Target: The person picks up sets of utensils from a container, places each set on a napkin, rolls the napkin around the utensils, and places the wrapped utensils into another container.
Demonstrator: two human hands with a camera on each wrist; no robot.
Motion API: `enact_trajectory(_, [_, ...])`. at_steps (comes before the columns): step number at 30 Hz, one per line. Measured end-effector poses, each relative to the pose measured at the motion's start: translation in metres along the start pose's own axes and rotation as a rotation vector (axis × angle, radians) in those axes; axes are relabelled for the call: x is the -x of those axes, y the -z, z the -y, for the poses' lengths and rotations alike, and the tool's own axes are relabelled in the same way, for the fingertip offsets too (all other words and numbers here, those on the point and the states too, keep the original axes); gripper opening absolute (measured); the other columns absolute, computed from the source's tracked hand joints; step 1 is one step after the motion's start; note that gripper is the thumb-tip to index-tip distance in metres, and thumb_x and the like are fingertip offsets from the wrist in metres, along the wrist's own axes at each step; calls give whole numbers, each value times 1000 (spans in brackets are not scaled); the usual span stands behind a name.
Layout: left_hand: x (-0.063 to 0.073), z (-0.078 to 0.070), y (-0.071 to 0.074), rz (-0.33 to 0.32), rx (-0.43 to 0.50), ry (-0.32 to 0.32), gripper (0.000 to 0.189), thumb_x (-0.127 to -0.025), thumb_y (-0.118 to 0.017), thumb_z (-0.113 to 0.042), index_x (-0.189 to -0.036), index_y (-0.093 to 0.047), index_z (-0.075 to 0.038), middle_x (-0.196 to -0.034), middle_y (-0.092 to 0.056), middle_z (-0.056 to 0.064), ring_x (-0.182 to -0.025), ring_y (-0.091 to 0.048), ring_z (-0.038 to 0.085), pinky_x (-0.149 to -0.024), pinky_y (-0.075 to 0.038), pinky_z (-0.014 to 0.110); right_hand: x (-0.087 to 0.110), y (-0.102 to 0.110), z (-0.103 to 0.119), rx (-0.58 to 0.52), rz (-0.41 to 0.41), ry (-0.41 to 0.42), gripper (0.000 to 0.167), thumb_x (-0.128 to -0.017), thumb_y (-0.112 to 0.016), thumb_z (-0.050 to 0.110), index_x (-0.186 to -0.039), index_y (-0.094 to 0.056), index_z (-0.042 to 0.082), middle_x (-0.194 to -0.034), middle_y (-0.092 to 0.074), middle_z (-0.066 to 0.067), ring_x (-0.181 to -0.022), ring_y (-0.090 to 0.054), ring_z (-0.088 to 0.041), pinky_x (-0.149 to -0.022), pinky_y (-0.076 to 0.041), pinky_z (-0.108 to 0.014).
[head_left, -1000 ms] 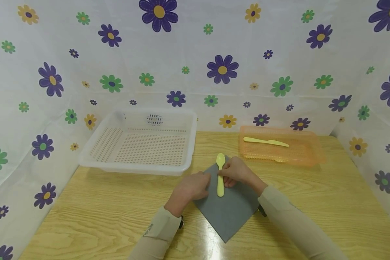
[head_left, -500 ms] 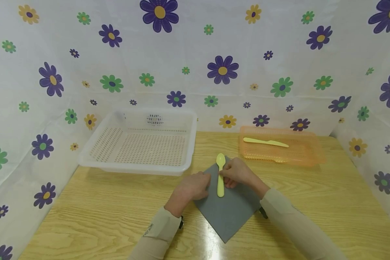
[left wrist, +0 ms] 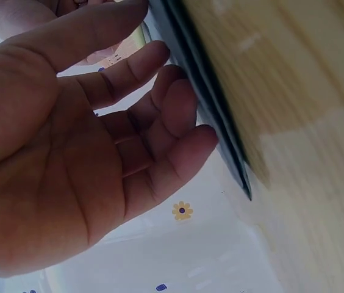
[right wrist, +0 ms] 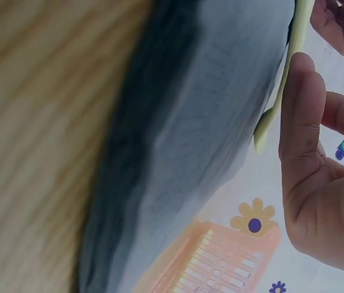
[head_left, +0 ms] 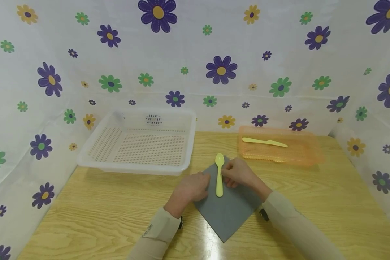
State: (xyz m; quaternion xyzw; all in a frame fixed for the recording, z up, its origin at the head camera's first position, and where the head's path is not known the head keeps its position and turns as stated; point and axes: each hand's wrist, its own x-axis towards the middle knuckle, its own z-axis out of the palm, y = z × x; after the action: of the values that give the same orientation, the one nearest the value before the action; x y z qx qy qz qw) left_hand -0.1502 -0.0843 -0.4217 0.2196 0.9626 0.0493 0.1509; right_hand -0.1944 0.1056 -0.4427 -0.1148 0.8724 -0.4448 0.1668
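A pale yellow spoon point(head_left: 219, 182) lies on a dark grey folded napkin point(head_left: 229, 213), its bowl toward the far corner. My right hand point(head_left: 238, 173) is just right of the spoon handle, thumb and fingers loosely bent above the napkin. In the right wrist view the thumb point(right wrist: 303, 104) is close beside the spoon point(right wrist: 266, 122); whether they touch I cannot tell. On the napkin's left corner rest the fingertips of my left hand point(head_left: 192, 187). The left wrist view has its loosely bent fingers against the napkin edge point(left wrist: 205, 91), with nothing gripped.
At the back left stands a white perforated basket point(head_left: 133, 169). An orange perforated basket point(head_left: 307, 160) sits at the back right, with a yellow knife point(head_left: 264, 142) in it. Flowered sheeting point(head_left: 195, 47) encloses the wooden table point(head_left: 94, 216) at the back and sides.
The right thumb and fingertips have drawn off the spoon handle slightly to the right. Spoon, napkin and left hand stay in place.
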Motion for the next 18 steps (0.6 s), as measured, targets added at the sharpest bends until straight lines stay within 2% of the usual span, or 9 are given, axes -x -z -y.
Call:
enact_trajectory(7, [2, -1, 2, 6, 14, -19, 19, -93, -68, -21, -102, -58, -7, -96, -61, 11, -81, -60, 21, -67, -51, 37, 5, 2, 1, -1, 4, 8, 20, -92, -59, 9, -78, -67, -3, -63, -67, -11, -52, -66, -20, -48, -55, -32])
enact_trajectory(12, [2, 0, 4, -76, 27, -83, 14, -94, -64, -15, -99, -58, -4, -94, -62, 14, -81, -61, 24, -66, -51, 39, 7, 6, 1, 33, -13, 22, 16, -92, -59, 10, -84, -66, -1, -63, -65, -9, -51, -63, -17, -47, -52, -30])
enact_trajectory(14, [2, 0, 5, -104, 46, -108, 10, -94, -63, -14, -97, -58, -6, -90, -61, 10, -77, -59, 21, -64, -50, 36, 7, 8, 0, 57, -17, 42, 15, -93, -59, 10, -86, -66, 0, -63, -64, -9, -49, -60, -16, -46, -50, -29])
enact_trajectory(18, [0, -3, 8, -117, 116, -152, 7, -98, -58, -16, -99, -59, -9, -89, -59, 3, -73, -51, 13, -63, -45, 28, 7, 13, -1, 101, -7, 82, 14, -94, -57, 11, -90, -67, 1, -67, -65, -9, -48, -56, -14, -45, -47, -28])
